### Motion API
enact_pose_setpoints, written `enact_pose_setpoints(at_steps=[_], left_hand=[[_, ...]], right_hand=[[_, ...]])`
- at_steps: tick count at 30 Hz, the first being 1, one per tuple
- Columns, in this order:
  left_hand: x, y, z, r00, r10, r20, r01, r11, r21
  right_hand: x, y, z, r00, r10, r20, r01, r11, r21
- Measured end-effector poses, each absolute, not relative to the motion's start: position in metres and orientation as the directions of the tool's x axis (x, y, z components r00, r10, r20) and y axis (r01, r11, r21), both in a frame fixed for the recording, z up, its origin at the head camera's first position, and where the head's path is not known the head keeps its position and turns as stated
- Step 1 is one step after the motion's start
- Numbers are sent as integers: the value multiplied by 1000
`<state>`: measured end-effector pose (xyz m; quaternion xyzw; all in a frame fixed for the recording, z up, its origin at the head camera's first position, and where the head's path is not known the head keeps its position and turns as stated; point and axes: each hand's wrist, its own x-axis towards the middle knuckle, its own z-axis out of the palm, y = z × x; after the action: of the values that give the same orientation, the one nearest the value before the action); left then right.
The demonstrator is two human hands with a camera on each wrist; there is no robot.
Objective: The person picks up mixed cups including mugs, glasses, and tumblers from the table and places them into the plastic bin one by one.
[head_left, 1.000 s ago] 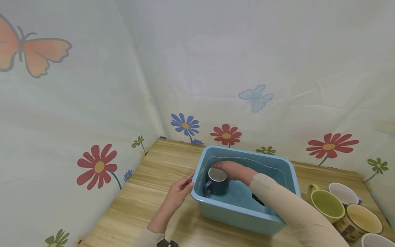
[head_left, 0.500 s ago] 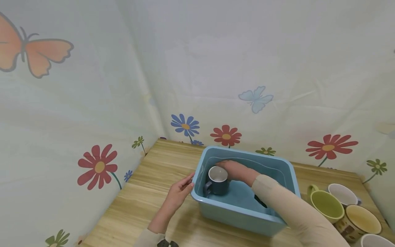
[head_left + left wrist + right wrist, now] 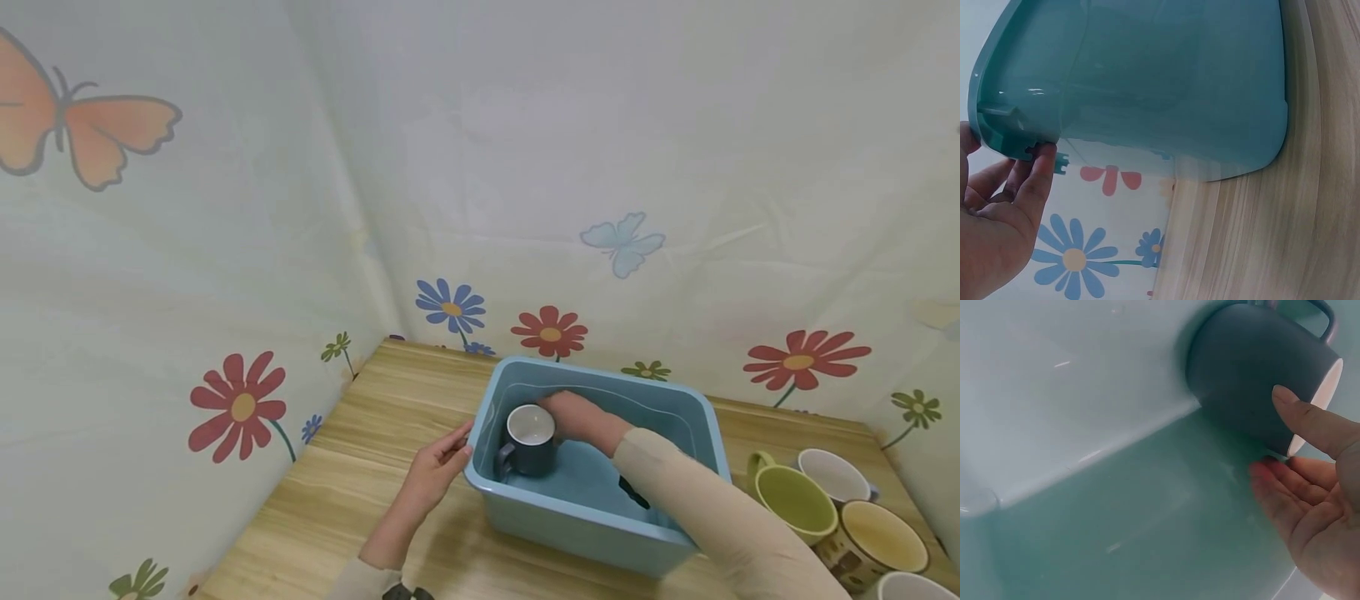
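Observation:
A light blue plastic tub point(image 3: 570, 533) stands on the wooden table. Inside its left end, a dark blue mug point(image 3: 531, 457) with a white interior sits upright, handle toward the front left. My left hand point(image 3: 431, 479) grips the tub's left rim, thumb on top and fingers curled beneath, as the left wrist view shows. My right hand point(image 3: 581, 418) is inside the tub just right of the mug. In the right wrist view its thumb point(image 3: 1310, 419) overlaps the mug's side near the mouth, while the other fingers lie loosely bent beside the rim, holding nothing.
Right of the tub stand a green mug point(image 3: 795, 500), a white mug point(image 3: 834, 475), a patterned mug point(image 3: 881, 537) with a yellowish inside, and another white mug point(image 3: 907, 587) cut off by the frame. A flowered curtain point(image 3: 480, 167) hangs behind the wooden table point(image 3: 337, 483).
My right hand has drawn back from the mug's far rim toward the right, uncovering more of its mouth. The mug is nearly where it was; my left hand keeps its grip on the tub.

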<state>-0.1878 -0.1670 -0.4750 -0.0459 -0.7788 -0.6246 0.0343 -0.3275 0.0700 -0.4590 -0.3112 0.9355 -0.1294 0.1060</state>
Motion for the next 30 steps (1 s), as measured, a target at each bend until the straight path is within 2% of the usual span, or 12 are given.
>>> enact_pose_setpoints(at_steps=[7,15,23,30], left_hand=[[-188,-167,-479,-994,19,103,105,212,972],[-190,-166,-479,-994,14,107,107,214,971],[-191,-166,-480,-994,27,103,106,214,971],[-190,-168,-480,-995,7,97,96,230,968]], right_hand=[[-322,74,-447,-798,-580,-162,-517,798,-309],[-323,81,-438,-773,-593,-224,-514,793,-327],[-322,91,-420,-770,-554,-315,-450,823,-347],[-320,101,-401,-739,-594,-318,-487,797,-358]])
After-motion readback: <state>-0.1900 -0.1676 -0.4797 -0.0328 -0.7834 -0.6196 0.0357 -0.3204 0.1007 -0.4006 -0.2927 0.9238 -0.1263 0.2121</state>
